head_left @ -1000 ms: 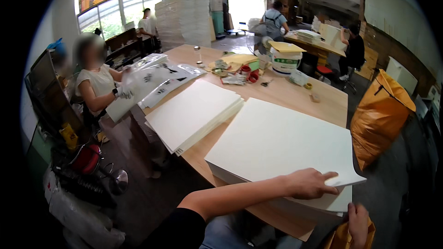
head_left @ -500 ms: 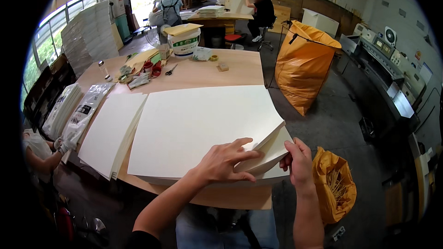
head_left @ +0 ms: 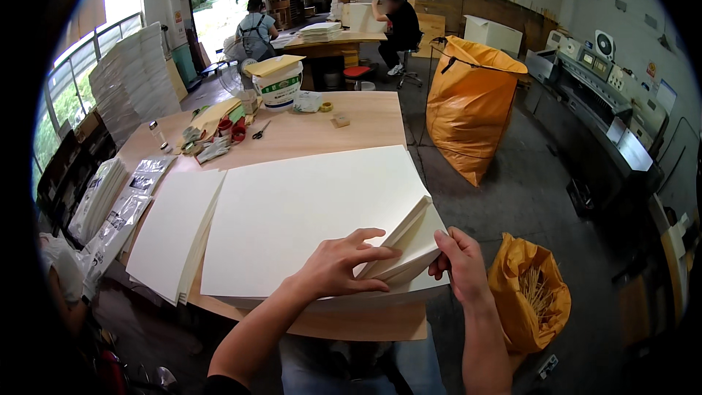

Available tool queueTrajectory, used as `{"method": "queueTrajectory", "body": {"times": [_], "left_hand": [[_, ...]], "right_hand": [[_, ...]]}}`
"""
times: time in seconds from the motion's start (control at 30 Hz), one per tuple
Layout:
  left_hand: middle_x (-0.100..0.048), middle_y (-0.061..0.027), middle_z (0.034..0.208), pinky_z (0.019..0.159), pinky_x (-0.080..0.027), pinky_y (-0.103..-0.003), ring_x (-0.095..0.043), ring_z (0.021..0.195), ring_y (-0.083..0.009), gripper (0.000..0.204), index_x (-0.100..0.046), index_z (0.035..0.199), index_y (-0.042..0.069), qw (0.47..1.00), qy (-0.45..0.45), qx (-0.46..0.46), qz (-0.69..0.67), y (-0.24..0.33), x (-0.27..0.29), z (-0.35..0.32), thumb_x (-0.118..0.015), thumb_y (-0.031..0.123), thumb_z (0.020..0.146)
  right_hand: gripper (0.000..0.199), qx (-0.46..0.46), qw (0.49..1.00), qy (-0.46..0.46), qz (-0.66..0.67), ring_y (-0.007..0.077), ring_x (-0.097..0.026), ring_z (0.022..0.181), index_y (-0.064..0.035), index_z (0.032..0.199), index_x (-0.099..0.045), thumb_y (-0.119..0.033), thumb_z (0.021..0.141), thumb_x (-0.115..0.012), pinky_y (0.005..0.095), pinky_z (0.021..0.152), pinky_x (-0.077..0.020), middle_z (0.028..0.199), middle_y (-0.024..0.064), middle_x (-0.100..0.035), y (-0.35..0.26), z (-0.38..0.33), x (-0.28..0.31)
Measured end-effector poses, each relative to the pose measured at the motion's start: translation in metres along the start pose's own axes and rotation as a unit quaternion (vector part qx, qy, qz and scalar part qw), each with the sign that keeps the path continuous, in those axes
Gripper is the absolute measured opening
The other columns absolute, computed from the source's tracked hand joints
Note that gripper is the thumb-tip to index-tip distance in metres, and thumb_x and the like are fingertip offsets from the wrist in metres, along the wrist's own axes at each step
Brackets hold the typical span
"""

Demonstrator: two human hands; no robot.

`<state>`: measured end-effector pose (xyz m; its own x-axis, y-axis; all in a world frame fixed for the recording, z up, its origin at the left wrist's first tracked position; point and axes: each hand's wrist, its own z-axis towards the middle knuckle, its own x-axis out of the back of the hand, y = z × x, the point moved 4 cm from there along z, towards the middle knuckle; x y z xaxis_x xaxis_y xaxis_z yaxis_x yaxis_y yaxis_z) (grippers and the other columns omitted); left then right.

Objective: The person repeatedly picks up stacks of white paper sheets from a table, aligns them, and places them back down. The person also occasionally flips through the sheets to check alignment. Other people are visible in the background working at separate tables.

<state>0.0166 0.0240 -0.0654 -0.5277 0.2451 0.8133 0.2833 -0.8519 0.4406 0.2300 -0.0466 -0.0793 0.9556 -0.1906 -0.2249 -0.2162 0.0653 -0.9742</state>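
While our left hand point(head_left: 340, 263) spread fingers over white stack point(head_left: 292, 212), at its raised corner, our right hand point(head_left: 462, 263) (thumb on top) pinched lower sheets point(head_left: 415, 246) beside left fingertips.

Daylight glares nearly white at the window point(head_left: 126, 0) and the doorway point(head_left: 221, 20), while the floor point(head_left: 526, 205) lies dim. The sheets point(head_left: 292, 227) are evenly lit, softly shaded where they lift; the bags point(head_left: 124, 212) shine. Background detail softens, the corners go black, and straight edges bow toward the rim.
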Motion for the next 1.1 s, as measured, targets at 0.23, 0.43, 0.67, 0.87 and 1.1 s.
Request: {"method": "queueTrajectory", "body": {"times": [0.23,0.43,0.67,0.87,1.1], "left_hand": [[-0.041,-0.0187,0.153,0.078,-0.058,-0.041,-0.069,0.102,-0.0351,0.058,-0.054,0.14,0.031,0.999,-0.001,0.035,0.012,0.003,0.001,-0.002,-0.067,0.011,0.087],[-0.044,-0.0175,0.15,0.078,-0.058,-0.042,-0.069,0.094,-0.0355,0.03,-0.063,0.115,0.021,0.999,-0.029,0.006,0.038,0.007,-0.002,0.0,-0.064,0.01,0.087],[-0.055,-0.013,0.139,0.077,-0.057,-0.038,-0.07,0.097,-0.0285,0.042,-0.068,0.114,0.023,0.999,0.034,0.011,0.03,0.012,-0.001,-0.004,-0.081,0.04,0.078],[-0.058,-0.0113,0.136,0.075,-0.058,-0.037,-0.071,0.098,-0.0273,0.048,-0.068,0.114,0.023,0.999,0.045,0.014,0.015,0.014,-0.001,-0.001,-0.087,0.037,0.072],[-0.052,-0.0145,0.143,0.081,-0.058,-0.04,-0.069,0.107,-0.0332,0.05,-0.06,0.133,0.036,1.0,0.013,0.023,-0.011,0.006,0.001,-0.005,-0.076,0.035,0.086]], "right_hand": [[0.036,0.118,0.937,0.082,-0.32,0.0094,-0.057,0.056,-0.0065,0.078,-0.053,-0.035,0.098,-0.064,0.0237,0.049,-0.0414,0.062,0.001,-0.055,0.001,-0.008,-0.007],[0.03,0.048,0.993,0.08,-0.068,0.0058,-0.047,0.049,-0.0072,0.074,-0.051,-0.024,0.097,-0.06,0.0222,0.044,-0.0385,0.06,-0.0011,-0.049,-0.009,-0.003,-0.016],[0.029,-0.002,0.999,0.032,0.013,0.0088,-0.052,0.05,-0.0085,0.075,-0.053,-0.024,0.1,-0.056,0.024,0.045,-0.0382,0.058,-0.0016,-0.049,-0.006,0.002,-0.009],[0.026,-0.004,0.999,0.024,0.034,0.0116,-0.052,0.048,-0.008,0.076,-0.056,-0.021,0.099,-0.054,0.0253,0.044,-0.0388,0.057,-0.0004,-0.048,0.002,0.004,-0.004],[0.038,0.076,0.995,0.039,-0.059,0.0076,-0.047,0.048,-0.0097,0.075,-0.05,-0.035,0.101,-0.057,0.0233,0.044,-0.0367,0.057,-0.002,-0.046,0.001,0.001,-0.008]]}}
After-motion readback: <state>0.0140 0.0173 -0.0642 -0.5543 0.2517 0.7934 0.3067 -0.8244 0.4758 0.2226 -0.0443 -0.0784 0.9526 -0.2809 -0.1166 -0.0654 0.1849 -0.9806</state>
